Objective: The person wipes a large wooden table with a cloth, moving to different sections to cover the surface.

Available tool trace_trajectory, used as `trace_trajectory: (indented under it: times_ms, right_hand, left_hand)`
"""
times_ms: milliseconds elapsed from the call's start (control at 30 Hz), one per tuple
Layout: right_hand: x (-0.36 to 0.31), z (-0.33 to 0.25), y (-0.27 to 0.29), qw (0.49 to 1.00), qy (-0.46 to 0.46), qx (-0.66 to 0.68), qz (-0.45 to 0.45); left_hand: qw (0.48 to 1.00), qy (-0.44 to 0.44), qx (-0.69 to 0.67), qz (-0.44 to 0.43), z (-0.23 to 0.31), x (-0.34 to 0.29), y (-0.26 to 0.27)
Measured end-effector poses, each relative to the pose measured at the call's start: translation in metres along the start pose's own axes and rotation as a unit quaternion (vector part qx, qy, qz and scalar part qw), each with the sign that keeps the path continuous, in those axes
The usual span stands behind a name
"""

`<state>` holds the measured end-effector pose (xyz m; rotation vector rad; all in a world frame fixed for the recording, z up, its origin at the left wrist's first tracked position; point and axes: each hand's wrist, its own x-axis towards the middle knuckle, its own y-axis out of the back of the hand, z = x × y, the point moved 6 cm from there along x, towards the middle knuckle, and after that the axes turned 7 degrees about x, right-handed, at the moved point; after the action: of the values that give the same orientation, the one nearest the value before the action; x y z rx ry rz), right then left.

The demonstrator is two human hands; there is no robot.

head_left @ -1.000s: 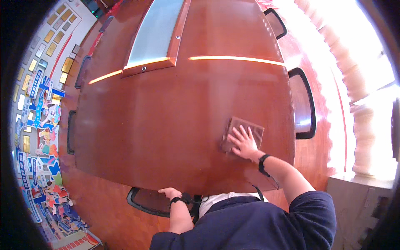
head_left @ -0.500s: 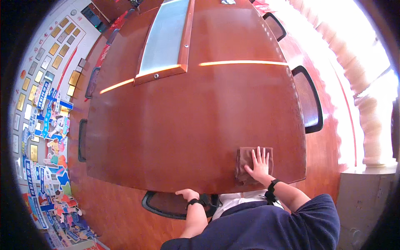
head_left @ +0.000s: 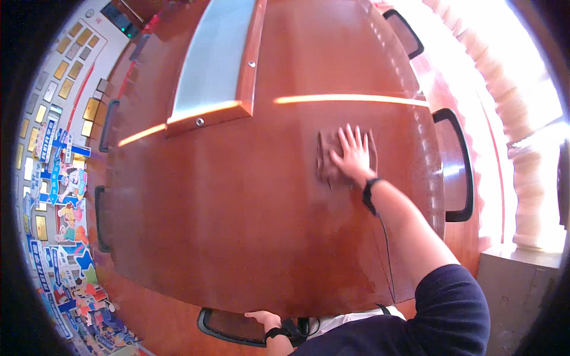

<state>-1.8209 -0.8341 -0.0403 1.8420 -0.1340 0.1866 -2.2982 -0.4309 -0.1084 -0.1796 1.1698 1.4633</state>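
Observation:
My right hand [head_left: 352,154] lies flat with fingers spread on a brown cloth [head_left: 326,160], pressing it onto the polished red-brown table [head_left: 237,213]. The arm is stretched far forward over the tabletop, a dark band on the wrist. My left hand [head_left: 265,320] rests at the near table edge on the back of a dark chair [head_left: 222,329], its fingers curled over the chair's rim.
A long grey inset panel [head_left: 217,56] with a wooden frame runs down the table's middle. Dark chairs [head_left: 454,166] stand along the right side and others [head_left: 100,216] along the left. Colourful posters [head_left: 56,202] cover the left wall. Bright curtained windows are at the right.
My right hand has slid the cloth away from the near table edge, forward toward the table's middle. The left hand stays on the chair back.

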Motion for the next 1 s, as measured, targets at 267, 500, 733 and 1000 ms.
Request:
trace_trajectory:
  times_ms: [267,500,733,1000]
  right_hand:
    - [0.221,0.063,-0.035,0.995,-0.084,-0.051,-0.031]
    - [0.311,0.121,-0.058,0.986,0.000,-0.155,0.063]
    - [0.213,0.048,-0.033,0.997,-0.016,-0.072,-0.027]
    - [-0.072,-0.074,-0.007,0.993,0.097,0.031,-0.059]
  left_hand:
    - [0.999,0.005,-0.024,0.045,-0.004,0.022,0.005]
    - [0.997,0.008,0.003,0.077,-0.012,0.027,0.006]
    - [0.999,-0.006,0.004,0.052,-0.008,0.034,0.007]
    - [0.999,0.009,0.037,-0.003,0.005,-0.005,-0.002]
